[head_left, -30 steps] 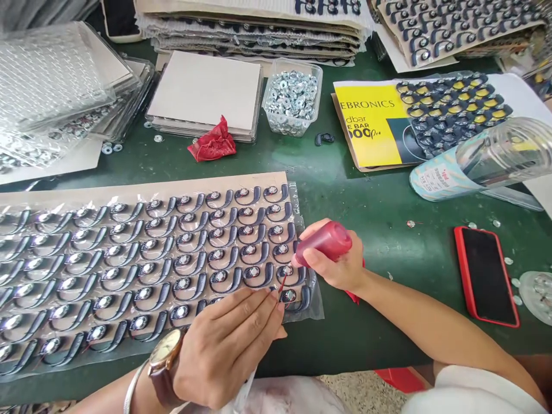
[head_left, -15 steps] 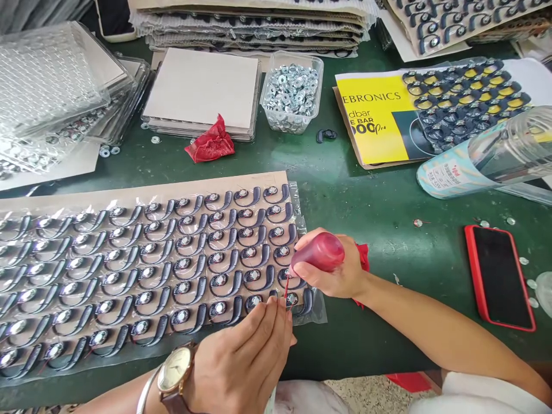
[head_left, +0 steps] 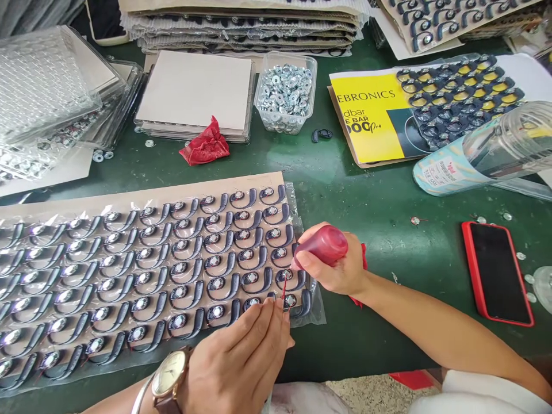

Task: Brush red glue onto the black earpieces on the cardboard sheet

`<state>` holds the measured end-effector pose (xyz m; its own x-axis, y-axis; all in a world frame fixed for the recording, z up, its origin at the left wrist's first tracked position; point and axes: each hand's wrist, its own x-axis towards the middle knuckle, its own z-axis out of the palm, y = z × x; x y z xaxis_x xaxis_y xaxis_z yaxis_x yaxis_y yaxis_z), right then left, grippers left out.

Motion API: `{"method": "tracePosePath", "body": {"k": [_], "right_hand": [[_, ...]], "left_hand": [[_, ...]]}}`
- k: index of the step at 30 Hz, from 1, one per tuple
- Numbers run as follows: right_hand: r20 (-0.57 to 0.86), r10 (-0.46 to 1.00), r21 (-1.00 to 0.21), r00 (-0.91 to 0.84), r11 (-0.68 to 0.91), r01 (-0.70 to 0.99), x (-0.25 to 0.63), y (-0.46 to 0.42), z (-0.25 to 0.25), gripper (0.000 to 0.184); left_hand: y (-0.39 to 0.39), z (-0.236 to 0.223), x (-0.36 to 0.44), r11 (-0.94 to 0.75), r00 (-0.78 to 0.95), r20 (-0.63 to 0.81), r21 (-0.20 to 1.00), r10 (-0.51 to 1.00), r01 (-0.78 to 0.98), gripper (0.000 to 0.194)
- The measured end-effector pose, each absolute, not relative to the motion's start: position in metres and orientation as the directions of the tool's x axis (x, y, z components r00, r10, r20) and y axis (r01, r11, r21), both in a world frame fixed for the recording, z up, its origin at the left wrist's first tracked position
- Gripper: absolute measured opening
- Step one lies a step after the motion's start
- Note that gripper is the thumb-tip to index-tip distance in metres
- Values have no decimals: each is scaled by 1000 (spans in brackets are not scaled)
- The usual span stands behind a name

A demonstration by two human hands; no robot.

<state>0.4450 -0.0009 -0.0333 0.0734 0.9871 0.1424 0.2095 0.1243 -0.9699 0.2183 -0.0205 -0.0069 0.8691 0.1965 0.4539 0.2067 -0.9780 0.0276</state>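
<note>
My right hand is wrapped round a red squeeze bottle, its tip pointing down and left at a small round speaker in a dark ear-hook shell. From that speaker a thin red wire runs to the fingertips of my left hand, which are pressed together on it. A red crumpled piece shows at the edge of my right palm; whether it is held or lies beneath is hidden. Rows of ear-hook shells with speakers lie on a film-covered cardboard sheet. My left hand covers part of the front row.
Behind the sheet are a red crumpled wrapper, card-topped trays and a plastic tub of metal washers. To the right lie a yellow box panel, a clear bottle, a red-cased phone and a loose speaker.
My left hand has shifted slightly up and right, with the red wire still at its fingertips. The red bottle has tilted slightly in my right hand. The whole view has shifted a little.
</note>
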Motion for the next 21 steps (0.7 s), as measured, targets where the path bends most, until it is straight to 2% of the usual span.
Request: {"method": "tracePosePath", "body": {"k": [9,17,21], "right_hand": [[90,994,-964,63,71,256,444,0,-33,22],[107,992,-935,68,77,346,448,0,-29,27],[101,992,-945,81,70,320,449,0,-28,27]], "left_hand": [[-16,-4,222,-971,849,473,81,234,223,16],[-9,-1,217,-926,838,417,289,351,244,18],[-3,3,218,-917,836,411,315,363,244,17]]}}
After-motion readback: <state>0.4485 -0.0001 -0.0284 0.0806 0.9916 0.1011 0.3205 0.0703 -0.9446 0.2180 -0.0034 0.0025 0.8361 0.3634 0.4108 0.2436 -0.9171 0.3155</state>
